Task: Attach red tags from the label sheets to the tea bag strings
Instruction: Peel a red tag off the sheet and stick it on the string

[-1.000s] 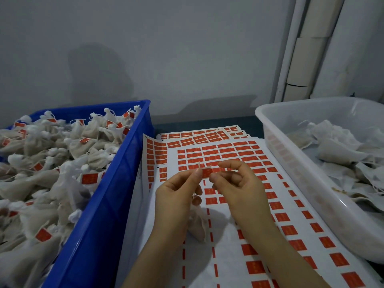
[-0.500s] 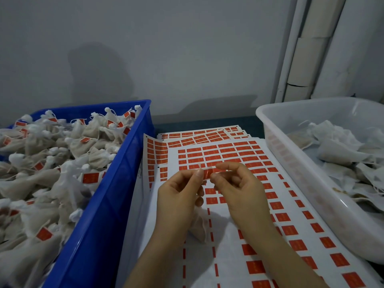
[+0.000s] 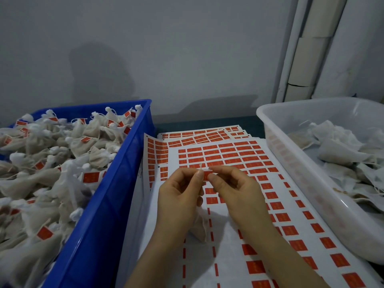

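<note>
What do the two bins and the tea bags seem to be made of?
Blue bin: opaque, glossy moulded plastic, by its sheen. White bin: translucent plastic; contents show faintly through its wall. Tea bags: thin white fabric or filter paper, probably; they crumple softly.

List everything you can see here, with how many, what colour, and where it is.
crate: one, blue, on the left
tagged tea bags: many, off-white with red tags, piled in the crate
tub: one, translucent white, on the right
plain tea bags: several, white, no tags visible, in the tub
label sheets: several, white with rows of red tags, overlapping between crate and tub
tea bag: one, off-white, hanging below the hands
red tag: one, pinched between both hands
pipes: cream, upright, back right
wall: grey, behind everything
left hand: pinches the red tag
right hand: pinches the red tag
</note>
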Motion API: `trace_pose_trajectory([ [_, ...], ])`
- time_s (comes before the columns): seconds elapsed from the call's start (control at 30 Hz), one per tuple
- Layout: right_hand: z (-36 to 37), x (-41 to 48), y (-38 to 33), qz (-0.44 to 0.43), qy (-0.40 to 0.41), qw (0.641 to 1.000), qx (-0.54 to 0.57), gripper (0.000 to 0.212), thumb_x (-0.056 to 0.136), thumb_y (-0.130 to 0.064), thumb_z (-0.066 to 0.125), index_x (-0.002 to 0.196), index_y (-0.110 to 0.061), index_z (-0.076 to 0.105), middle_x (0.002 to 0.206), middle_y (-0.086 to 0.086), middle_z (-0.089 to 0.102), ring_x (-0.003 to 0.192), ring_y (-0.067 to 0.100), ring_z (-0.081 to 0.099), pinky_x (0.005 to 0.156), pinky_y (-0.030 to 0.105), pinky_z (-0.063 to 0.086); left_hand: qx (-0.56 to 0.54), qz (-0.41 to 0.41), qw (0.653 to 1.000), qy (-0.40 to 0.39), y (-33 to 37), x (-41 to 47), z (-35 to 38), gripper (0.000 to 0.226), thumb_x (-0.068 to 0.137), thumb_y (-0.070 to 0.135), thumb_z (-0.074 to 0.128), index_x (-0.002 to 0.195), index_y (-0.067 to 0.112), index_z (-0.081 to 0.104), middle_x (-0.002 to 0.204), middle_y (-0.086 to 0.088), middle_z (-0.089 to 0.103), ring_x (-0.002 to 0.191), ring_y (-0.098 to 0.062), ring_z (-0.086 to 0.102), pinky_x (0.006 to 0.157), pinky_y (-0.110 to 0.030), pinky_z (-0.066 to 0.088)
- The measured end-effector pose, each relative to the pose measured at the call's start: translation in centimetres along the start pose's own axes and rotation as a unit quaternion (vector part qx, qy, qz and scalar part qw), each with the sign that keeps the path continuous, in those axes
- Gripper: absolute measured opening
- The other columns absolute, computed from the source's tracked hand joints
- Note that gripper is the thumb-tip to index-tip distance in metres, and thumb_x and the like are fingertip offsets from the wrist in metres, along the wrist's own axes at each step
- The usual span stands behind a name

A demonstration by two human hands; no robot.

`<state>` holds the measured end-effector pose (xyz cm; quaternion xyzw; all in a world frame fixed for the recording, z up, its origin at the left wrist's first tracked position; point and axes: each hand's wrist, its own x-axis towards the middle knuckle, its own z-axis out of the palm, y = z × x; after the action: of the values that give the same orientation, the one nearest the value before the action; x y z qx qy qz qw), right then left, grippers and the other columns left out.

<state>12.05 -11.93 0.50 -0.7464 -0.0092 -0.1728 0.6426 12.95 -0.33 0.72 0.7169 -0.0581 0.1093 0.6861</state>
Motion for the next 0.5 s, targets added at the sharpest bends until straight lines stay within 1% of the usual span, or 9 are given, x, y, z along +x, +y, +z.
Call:
trace_pose_trajectory([
  [0.1, 0.01, 0.06, -0.03, 0.009, 0.000, 1.000, 0.000, 0.010, 0.077, -0.039, 0.063, 0.084, -0.042, 0.057, 0.085, -0.029, 0.061, 0.080, -0.004, 0.060, 0.056, -0.001, 0.042, 0.019, 0.004, 1.000, -0.021, -0.05, 0.03, 0.01, 0.018, 0.073, 0.043, 0.058, 0.083, 0.031, 0.065, 0.077, 0.016, 0.069, 0.071, -0.005, 0.066, 0.054, -0.011, 0.049],
  [0.23, 0.06, 0.02, -0.09, 0.023, -0.026, 0.999, 0.033, 0.017, 0.071, -0.041, 0.064, 0.087, -0.042, 0.058, 0.083, -0.032, 0.061, 0.080, -0.011, 0.061, 0.058, 0.000, 0.043, 0.025, 0.008, 0.999, -0.022, -0.20, 0.06, -0.05, 0.014, 0.075, 0.040, 0.058, 0.083, 0.031, 0.065, 0.077, 0.017, 0.069, 0.071, -0.007, 0.066, 0.054, -0.012, 0.049],
  [0.33, 0.09, 0.03, 0.04, 0.015, -0.032, 0.999, 0.028, 0.018, 0.074, -0.036, 0.067, 0.088, -0.042, 0.058, 0.078, -0.035, 0.061, 0.081, -0.018, 0.057, 0.057, -0.001, 0.041, 0.029, 0.016, 0.999, -0.016, -0.21, 0.06, -0.06, 0.014, 0.076, 0.040, 0.057, 0.083, 0.032, 0.065, 0.078, 0.016, 0.069, 0.071, -0.007, 0.066, 0.054, -0.012, 0.049],
  [0.5, -0.01, 0.11, 0.04, -0.001, -0.018, 1.000, 0.021, 0.018, 0.076, -0.032, 0.068, 0.085, -0.043, 0.057, 0.077, -0.042, 0.059, 0.081, -0.018, 0.057, 0.055, -0.001, 0.041, 0.038, 0.029, 0.999, -0.013, -0.18, 0.05, 0.04, 0.015, 0.077, 0.041, 0.056, 0.085, 0.031, 0.063, 0.077, 0.017, 0.068, 0.069, -0.007, 0.066, 0.054, -0.013, 0.050],
])
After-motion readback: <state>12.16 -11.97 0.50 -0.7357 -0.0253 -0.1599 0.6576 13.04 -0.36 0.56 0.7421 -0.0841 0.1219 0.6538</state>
